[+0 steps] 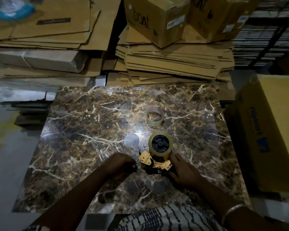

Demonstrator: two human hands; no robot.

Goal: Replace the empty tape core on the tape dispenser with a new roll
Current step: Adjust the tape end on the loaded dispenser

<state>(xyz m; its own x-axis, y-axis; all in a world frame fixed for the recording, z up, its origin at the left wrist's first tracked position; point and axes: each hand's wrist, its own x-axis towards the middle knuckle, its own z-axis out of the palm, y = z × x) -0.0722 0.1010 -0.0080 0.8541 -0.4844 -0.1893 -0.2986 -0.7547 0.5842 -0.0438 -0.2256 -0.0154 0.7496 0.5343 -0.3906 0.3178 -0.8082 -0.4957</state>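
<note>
A yellow tape dispenser (154, 161) lies on the marble table (90, 122) near its front. A full roll of clear tape (160, 146) sits on the dispenser's black hub. My right hand (182, 172) holds the dispenser's near end from the right. My left hand (122, 165) is closed, its fingertips pinched just left of the dispenser's front rollers; what they pinch is too dark to tell. The empty tape core (155, 117), a thin ring, lies on the table beyond the dispenser.
Stacks of flattened cardboard (173, 64) and brown boxes (153, 19) rise behind the table. A large yellow-brown carton (273, 130) stands at the right edge. Grey floor (3, 139) lies to the left.
</note>
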